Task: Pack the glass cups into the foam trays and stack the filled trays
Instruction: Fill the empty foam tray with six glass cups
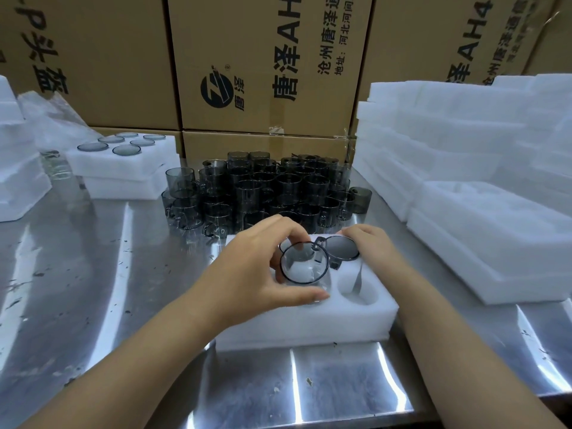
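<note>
Steel table (pixel 93 305) nearest, shiny, scuffed, flecked with bits. On it, just ahead, foam tray (pixel 309 323), white, sitting on what looks like a second foam layer. Left hand (pixel 253 267) grips a cup (pixel 305 267), thumb on the near wall, fingers over the far rim, and holds it at a near pocket of the tray; can't tell if it is seated. Right hand (pixel 374 246) holds a second cup (pixel 342 247) at a farther pocket, fingers curled on its far side, dark round face up. Empty pocket (pixel 359 289) sits just right of the first cup. Handling call: smoked glass, thin-walled, rigid, light, likely slick and chips on contact, so keep cups from knocking each other. Best hold is across the rim or round the body with thumb opposite fingers, as the left hand does; the small side handle is a poor lift point but needs lining up with the pocket cutout. Foam is soft and light, gives under pressure, so lift a filled tray from below, both hands. Beyond the tray, loose cups (pixel 263 190) crowd together, touching, some stacked. Far left, filled trays (pixel 123 168) stacked, six cups showing on top. Right, empty trays (pixel 464 150) piled high. Cardboard boxes (pixel 266 57) form the back wall.
</note>
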